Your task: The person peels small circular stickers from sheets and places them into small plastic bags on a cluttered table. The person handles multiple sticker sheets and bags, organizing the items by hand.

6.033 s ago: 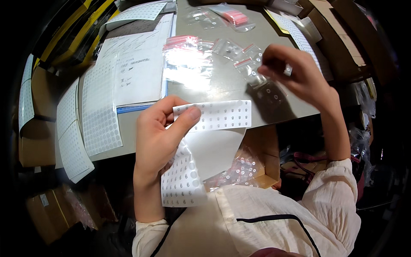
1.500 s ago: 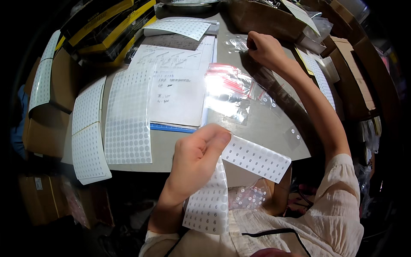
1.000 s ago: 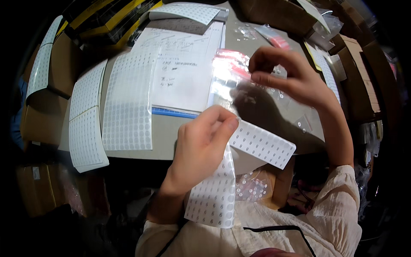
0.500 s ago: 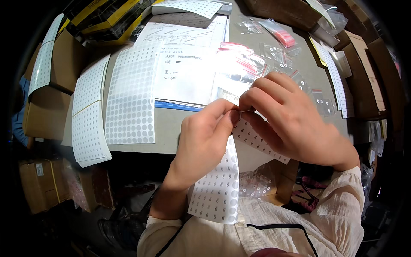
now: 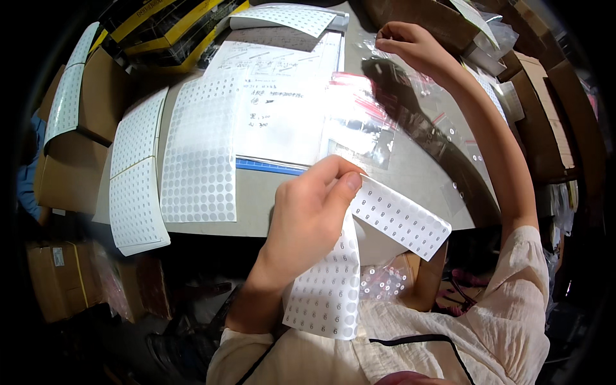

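My left hand point(image 5: 311, 208) is closed, thumb over forefinger, on a white sheet of round stickers point(image 5: 324, 295) printed with small black marks. One part of the sheet hangs down in front of my shirt. Another strip of it point(image 5: 403, 218) sticks out to the right from under the thumb; whether the two join is hidden by the hand. My right hand point(image 5: 414, 46) is stretched out over the far right of the table, its fingertips pinched together. Anything between them is too small to tell. Beneath that arm lie small clear zip bags point(image 5: 449, 128) with white round pieces inside.
Sticker sheets point(image 5: 199, 186) and a bundled stack of them point(image 5: 138, 173) lie at the left. Handwritten papers point(image 5: 276, 128) and red-edged zip bags point(image 5: 362, 109) cover the middle. Cardboard boxes point(image 5: 542, 109) flank the table. Below its edge, a box holds a bag of small pieces point(image 5: 385, 282).
My right hand has left the sticker sheet beside my left hand and reached away to the far right. The left hand keeps its hold, and the right-hand strip now shows more fully.
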Motion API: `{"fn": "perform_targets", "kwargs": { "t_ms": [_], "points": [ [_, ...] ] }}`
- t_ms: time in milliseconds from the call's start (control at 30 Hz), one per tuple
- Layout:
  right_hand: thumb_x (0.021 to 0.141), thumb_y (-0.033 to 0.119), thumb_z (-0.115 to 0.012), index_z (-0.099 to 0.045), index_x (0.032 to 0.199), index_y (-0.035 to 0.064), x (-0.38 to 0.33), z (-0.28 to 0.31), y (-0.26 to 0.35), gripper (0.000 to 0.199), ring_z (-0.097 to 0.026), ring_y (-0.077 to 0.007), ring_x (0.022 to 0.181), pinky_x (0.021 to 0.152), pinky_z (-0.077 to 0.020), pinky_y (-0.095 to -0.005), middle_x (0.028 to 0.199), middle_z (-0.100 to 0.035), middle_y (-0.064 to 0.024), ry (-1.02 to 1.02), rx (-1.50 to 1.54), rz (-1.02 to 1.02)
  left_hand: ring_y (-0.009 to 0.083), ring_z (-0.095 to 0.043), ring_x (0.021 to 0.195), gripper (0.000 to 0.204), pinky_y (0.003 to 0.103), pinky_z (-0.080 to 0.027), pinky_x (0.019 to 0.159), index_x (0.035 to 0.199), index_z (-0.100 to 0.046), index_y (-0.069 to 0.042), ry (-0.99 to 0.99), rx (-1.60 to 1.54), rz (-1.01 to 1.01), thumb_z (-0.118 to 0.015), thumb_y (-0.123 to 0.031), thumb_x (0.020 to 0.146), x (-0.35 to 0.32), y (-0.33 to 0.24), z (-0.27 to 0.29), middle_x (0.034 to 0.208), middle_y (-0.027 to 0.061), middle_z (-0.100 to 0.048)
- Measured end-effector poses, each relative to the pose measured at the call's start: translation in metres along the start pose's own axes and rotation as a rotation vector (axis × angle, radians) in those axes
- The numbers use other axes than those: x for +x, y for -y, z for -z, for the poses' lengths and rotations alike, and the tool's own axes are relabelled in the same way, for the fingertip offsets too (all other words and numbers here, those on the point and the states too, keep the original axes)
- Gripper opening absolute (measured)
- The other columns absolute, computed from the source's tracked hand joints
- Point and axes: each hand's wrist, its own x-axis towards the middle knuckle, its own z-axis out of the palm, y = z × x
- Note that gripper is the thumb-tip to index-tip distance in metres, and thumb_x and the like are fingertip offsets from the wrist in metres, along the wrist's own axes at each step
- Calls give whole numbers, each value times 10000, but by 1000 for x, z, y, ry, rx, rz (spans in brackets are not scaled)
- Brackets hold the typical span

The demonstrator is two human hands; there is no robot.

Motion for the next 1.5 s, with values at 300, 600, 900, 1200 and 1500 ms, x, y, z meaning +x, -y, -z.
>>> {"fn": "perform_targets", "kwargs": {
  "t_ms": [300, 600, 900, 1200, 1500],
  "points": [
    [802, 379, -711, -752, 933, 53, 56, -41, -65, 354, -639, -271, 727, 849, -499, -401, 852, -709, -124, -393, -633, 190, 31, -571, 832, 157, 177, -444, 727, 1031, -645, 48, -2, -45, 23, -556, -80, 1023, -1, 0, 1, 885, 13, -652],
    [782, 484, -803, -736, 850, -13, 66, 5, -40, 506, -645, -241, 692, 687, -499, -358, 730, -673, -132, 42, -408, -96, 42, -580, 844, 149, 186, -453, 744, 1036, -639, 46, -2, -61, 33, -549, -73, 1022, -2, 0, 1, 900, 20, -658],
    [849, 357, -719, -728, 897, -15, 67, -33, -11, 375, -689, -413, 889, 778, -563, -466, 923, -713, -216, -55, -825, 44, 49, -586, 835, 151, 190, -457, 745, 1038, -645, 43, -22, -78, 26, -557, -77, 1015, -3, 2, 1, 902, 26, -661],
    [866, 188, -700, -762, 1021, 6, 27, 3, -45, 247, -727, -210, 873, 822, -558, -319, 938, -761, -96, -406, 125, 248, 43, -575, 820, 152, 188, -451, 735, 1033, -649, 43, -31, -66, -35, -559, -78, 1015, 0, 5, -2, 893, 20, -655],
    [728, 180, -701, -779, 926, 16, -128, 36, -16, 269, -622, -212, 1108, 1034, -424, -305, 1275, -645, -101, 101, 501, -175, 72, -585, 702, 176, 258, -479, 641, 988, -657, 25, -111, -55, -157, -596, -139, 1005, 0, 17, -5, 739, 73, -669]
  ]
}}
